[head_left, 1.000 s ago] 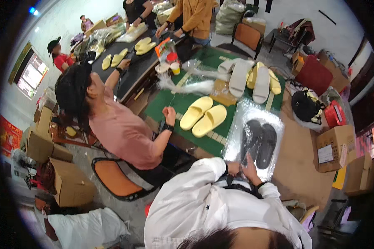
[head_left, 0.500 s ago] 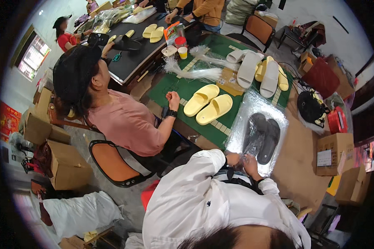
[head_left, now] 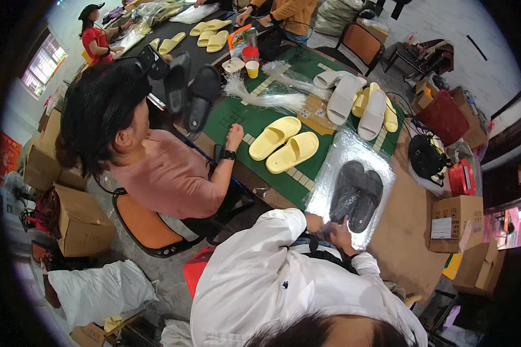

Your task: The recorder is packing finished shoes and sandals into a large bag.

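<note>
A pair of black slide slippers lies inside a clear plastic bag on the table in front of me. My left hand is closed at the bag's near left edge, its fingers partly hidden by my white sleeve. Just right of it, my right hand grips the near edge of the bag, with one finger stretched toward the slippers. Beyond the bag, a pair of yellow slippers rests on the green mat. Grey slippers lie over yellow ones farther back.
To my left sits a co-worker in pink, black slippers raised beside them. Loose clear bags and a paper cup are across the mat. A cardboard box stands at the right, near a black bag.
My hands stay at the bag's near edge; a finger of my right hand now stretches forward. The co-worker's black slippers have come up closer, and the whole view has shifted slightly.
</note>
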Demonstrator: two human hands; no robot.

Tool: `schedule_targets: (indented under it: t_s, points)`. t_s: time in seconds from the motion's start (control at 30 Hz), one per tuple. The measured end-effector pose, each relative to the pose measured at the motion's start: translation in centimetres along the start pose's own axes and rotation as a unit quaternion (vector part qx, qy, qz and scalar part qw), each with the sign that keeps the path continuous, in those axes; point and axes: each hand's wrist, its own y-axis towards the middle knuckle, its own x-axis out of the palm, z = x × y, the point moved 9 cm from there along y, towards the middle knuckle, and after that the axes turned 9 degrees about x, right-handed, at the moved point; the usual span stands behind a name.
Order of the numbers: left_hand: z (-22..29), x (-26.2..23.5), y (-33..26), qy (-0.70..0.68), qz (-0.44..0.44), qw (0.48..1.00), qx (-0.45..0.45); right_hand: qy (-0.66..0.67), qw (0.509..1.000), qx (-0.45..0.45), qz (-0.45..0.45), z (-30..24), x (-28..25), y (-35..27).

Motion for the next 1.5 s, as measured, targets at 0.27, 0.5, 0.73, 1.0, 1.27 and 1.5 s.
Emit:
schedule_targets:
  t_s: [0.27,0.5,0.73,1.0,1.27,1.5]
  points:
    - [1.0,-1.1,0.0,0.023,-0.003,1.0,0.005,-0.078,0.993,-0.069,0.055,0.4,0.8,-0.4]
    - [1.5,-1.5,-0.3,0.038,-0.009,0.999,0.028,-0.072,0.997,-0.032,0.012,0.0,0.7,-0.4]
    - [0.5,0.1,0.4,0.057,-0.02,0.996,0.07,-0.065,0.997,-0.044,0.012,-0.7,0.2,-0.4]
    - [0.4,0.4,-0.3,0.028,-0.112,0.993,0.01,-0.061,0.996,-0.058,0.03,-0.5,0.3,-0.8]
    - [6.5,-11.0,-2.8,0.13,0.188,0.972,-0.051,-0.074,0.987,-0.085,0.113,-0.5,-0.5,-1.4]
    - [12.3,-18.1,-1.7,-0.018,0.359,0.927,0.107,0.268,0.96,-0.063,-0.044,-3.4,-3.8,-0.1]
